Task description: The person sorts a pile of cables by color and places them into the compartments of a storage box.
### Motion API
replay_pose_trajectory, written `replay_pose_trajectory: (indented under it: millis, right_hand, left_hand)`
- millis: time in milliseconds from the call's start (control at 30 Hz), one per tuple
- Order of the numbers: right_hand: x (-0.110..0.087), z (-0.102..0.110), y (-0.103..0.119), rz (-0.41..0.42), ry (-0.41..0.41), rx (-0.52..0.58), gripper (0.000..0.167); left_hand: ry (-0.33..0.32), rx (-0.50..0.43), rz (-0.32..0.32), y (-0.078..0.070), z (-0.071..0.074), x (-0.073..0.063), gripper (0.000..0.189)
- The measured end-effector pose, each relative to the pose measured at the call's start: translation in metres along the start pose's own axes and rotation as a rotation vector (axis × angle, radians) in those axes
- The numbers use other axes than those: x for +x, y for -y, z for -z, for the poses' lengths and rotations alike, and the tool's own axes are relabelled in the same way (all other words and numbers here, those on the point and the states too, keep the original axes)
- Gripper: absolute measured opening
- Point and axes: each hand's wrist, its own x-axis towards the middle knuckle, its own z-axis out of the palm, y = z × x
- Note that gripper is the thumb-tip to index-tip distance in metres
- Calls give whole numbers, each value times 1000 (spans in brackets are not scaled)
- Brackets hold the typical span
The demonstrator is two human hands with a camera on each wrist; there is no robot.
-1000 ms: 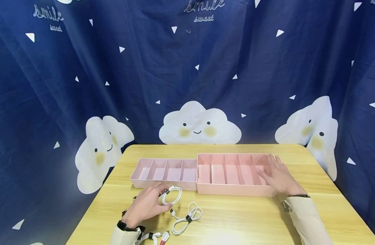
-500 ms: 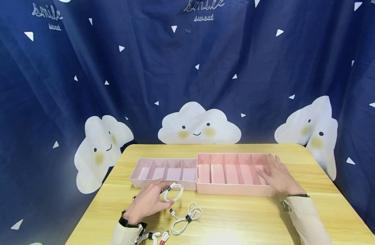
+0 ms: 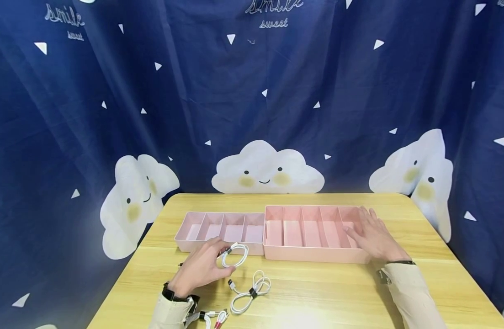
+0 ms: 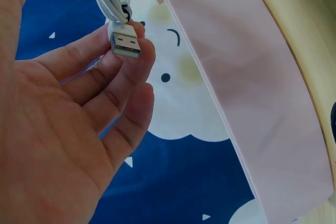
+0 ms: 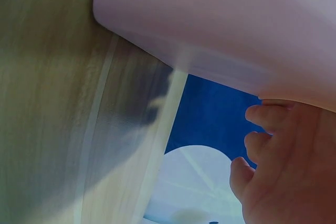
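Observation:
In the head view my left hand (image 3: 200,269) holds a coiled white USB cable (image 3: 247,253) with a black tie, in front of the pale pink divided box (image 3: 235,246). The left wrist view shows the cable's USB plug (image 4: 125,43) lying against the fingertips. My right hand (image 3: 377,237) rests over the right end of the larger pink divided box (image 3: 313,254), its thumb inside the end compartment. The other fingers lie along the outside of that end wall, as the right wrist view shows, with the fingertips (image 5: 261,115) beside it.
A second coiled white cable (image 3: 253,293) lies on the wooden table (image 3: 317,292) before the boxes. Closer to the front edge is another white cable bundle (image 3: 208,321) with a red part, partly cut off. The boxes stand end to end; a blue curtain (image 3: 268,109) hangs behind.
My left hand has risen slightly, carrying the coiled cable a little up and to the right, closer to the pale pink box. The right hand and both boxes have stayed in place.

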Motion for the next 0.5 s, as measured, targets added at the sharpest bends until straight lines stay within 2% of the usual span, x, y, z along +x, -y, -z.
replay_pose_trajectory:
  millis: [500]
  right_hand:
    - [0, 1, -1, 6, 2, -4, 94]
  left_hand:
    - [-29, 8, -78, -6, 5, 12, 42]
